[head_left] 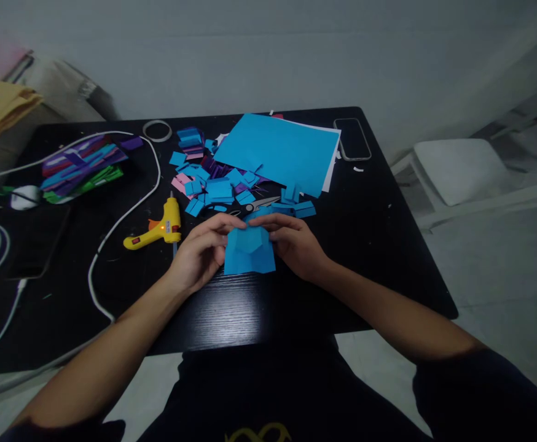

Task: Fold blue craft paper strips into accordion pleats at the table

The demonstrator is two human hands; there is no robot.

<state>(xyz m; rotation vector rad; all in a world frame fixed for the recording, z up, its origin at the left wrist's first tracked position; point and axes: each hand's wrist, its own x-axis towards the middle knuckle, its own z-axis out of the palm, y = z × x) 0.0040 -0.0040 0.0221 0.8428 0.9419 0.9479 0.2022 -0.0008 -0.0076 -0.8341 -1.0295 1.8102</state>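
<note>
A folded piece of blue paper (250,248) is held up between my two hands over the front middle of the black table. My left hand (203,252) grips its left side and top edge, fingers curled. On the opposite side my right hand (298,245) pinches the right side, its fingertips along the top edge. Creases and a pointed flap show on the paper's face. Just beyond my fingers lie scissors (254,207), partly covered by paper. A yellow glue gun (160,227) with a lit orange light rests left of my left hand.
Several small blue folded papers (219,190) lie heaped behind my hands. A large blue sheet (278,150) is at the back, near a phone (355,139). A tape roll (156,130), bundled coloured strips (84,166) and a white cable (125,215) occupy the left. A white stool (457,162) stands right.
</note>
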